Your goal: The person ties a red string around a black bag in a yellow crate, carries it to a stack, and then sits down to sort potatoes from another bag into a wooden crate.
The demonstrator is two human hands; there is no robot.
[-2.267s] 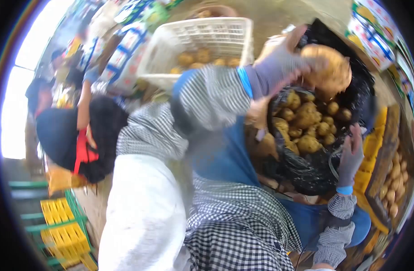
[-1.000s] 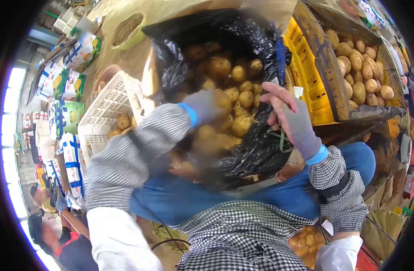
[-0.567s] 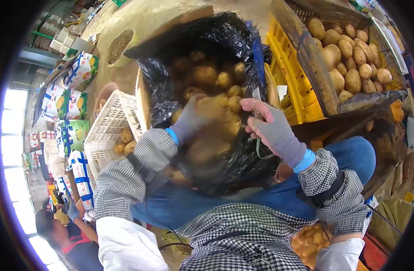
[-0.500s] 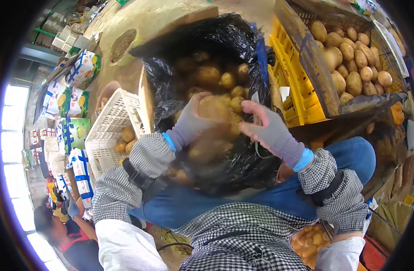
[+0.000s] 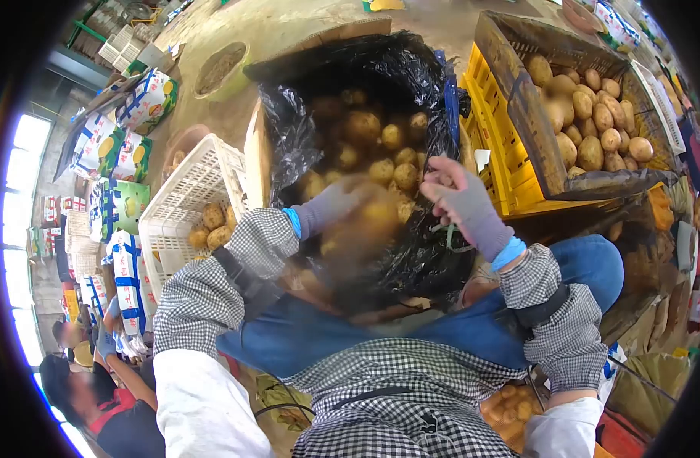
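Note:
Potatoes fill a box lined with black plastic in front of me. My left hand, in a grey glove, is over the box's left part; its fingers are blurred, and a smeared brown shape lies beside them, so I cannot tell what it holds. On the right side of the box my right hand, gloved with bare fingertips, has its fingers curled together near a thin greenish loop. Whatever lies between those fingertips is too small to make out.
At the left stands a white basket with a few potatoes. A yellow crate and a dark-lined crate of potatoes stand at the right. A co-worker is at the lower left, near printed cartons.
The view has shifted slightly. The fingers of my right hand have drawn closer together. My left hand has moved lower and its fingers are now blurred.

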